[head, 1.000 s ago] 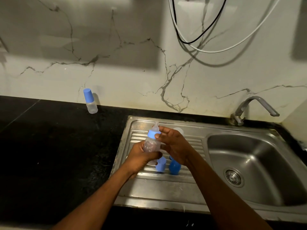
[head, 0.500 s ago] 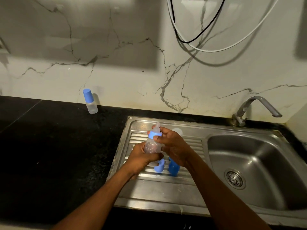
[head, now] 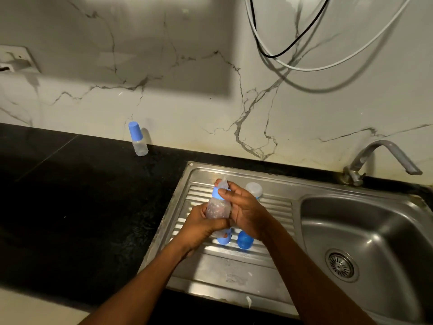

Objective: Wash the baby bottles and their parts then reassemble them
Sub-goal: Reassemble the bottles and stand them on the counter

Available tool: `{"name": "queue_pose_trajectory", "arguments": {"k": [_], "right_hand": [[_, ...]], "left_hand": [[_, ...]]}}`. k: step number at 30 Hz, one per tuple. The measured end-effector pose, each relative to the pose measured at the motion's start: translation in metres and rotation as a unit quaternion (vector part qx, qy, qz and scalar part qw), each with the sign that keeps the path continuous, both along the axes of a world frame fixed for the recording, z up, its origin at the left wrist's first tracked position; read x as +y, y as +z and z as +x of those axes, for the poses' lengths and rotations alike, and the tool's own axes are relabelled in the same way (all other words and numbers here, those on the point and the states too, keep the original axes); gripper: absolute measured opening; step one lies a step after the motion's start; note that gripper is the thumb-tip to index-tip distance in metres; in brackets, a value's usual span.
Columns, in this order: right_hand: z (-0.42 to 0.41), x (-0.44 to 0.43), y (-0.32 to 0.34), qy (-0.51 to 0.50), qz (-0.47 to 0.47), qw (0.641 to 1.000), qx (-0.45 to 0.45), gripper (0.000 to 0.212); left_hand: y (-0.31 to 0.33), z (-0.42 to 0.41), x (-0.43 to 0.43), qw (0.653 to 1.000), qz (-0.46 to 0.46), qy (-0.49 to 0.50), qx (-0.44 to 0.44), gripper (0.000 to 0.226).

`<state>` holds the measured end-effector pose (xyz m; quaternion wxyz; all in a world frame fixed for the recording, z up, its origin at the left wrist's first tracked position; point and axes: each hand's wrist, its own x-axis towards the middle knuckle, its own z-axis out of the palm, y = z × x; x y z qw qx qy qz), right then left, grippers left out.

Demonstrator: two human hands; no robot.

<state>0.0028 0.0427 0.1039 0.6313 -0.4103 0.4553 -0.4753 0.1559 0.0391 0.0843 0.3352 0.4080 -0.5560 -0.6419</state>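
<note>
Over the ribbed drainboard I hold a clear wet baby bottle upright. My left hand grips its lower body. My right hand has its fingers on the blue collar ring under the clear teat. Beneath my hands on the drainboard stand a blue cap and a blue rounded piece. Another clear bottle shows behind my right hand, mostly hidden. A capped bottle stands on the black counter by the wall.
The steel sink basin with its drain lies to the right, with the tap at the back. Black counter spreads left. Cables hang on the marble wall, and a socket sits far left.
My right fingers have shifted around the blue collar ring while the left hand keeps the bottle in place. The view has moved slightly.
</note>
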Motion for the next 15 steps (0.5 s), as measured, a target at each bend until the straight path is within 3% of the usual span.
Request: {"name": "queue_pose_trajectory", "arguments": {"k": [2, 6, 10, 15], "right_hand": [[-0.006, -0.002, -0.004, 0.010, -0.018, 0.999, 0.041, 0.024], [0.004, -0.002, -0.009, -0.015, -0.040, 0.995, 0.087, 0.024], [0.036, -0.010, -0.016, -0.108, -0.052, 0.986, 0.112, 0.015], [0.084, -0.025, -0.022, -0.223, -0.038, 0.955, 0.191, 0.012]], "left_hand": [[0.000, 0.002, 0.002, 1.000, 0.012, 0.002, 0.009, 0.033], [-0.007, 0.003, 0.006, 0.999, 0.013, 0.049, 0.002, 0.026], [-0.019, 0.010, -0.001, 0.991, -0.027, 0.127, -0.045, 0.028], [-0.027, 0.028, -0.015, 0.982, -0.079, 0.154, -0.078, 0.025]]}}
